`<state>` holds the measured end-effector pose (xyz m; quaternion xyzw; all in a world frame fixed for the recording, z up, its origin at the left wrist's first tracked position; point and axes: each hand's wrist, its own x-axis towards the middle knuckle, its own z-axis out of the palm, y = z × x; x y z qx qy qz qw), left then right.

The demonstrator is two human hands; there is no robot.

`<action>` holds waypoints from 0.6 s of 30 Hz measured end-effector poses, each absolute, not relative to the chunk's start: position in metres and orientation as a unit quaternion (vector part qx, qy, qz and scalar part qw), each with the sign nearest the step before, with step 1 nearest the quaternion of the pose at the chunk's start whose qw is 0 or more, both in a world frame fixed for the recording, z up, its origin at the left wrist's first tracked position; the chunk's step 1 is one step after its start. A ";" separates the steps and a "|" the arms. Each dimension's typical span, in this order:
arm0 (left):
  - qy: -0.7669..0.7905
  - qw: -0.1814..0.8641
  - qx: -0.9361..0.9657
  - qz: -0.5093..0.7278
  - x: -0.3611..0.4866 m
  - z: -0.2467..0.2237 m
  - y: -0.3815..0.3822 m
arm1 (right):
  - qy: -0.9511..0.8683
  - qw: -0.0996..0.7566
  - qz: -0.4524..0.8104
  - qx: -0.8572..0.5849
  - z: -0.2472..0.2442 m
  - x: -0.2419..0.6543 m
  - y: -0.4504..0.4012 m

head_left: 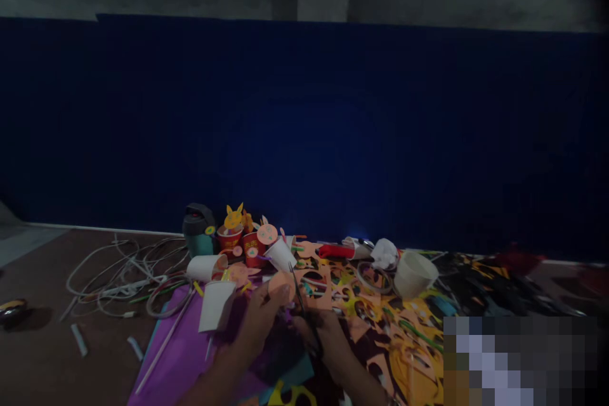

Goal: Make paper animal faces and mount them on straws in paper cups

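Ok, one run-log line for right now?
left hand: holding round peach paper piece | right hand: holding dark-handled scissors | scissors: beside paper | nearby: white paper cup, purple sheet

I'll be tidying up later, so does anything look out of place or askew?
Yes: a white cup lies tipped on its side near the teal bottle, and the white cables to its left are tangled.

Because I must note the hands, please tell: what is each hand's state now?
Left hand: closed on orange paper.
Right hand: holds scissors; how closed, I cannot tell.
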<state>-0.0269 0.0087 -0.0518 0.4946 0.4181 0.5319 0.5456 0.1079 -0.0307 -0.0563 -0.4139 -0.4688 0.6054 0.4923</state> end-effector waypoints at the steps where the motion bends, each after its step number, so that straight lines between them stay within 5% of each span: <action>1: 0.416 0.546 0.494 0.533 -0.027 -0.052 0.009 | -0.460 0.484 0.620 -0.412 -0.056 0.108 -0.031; 18: 0.443 0.537 0.498 0.518 -0.027 -0.044 0.008 | -0.398 0.491 0.670 -0.390 -0.061 0.107 -0.029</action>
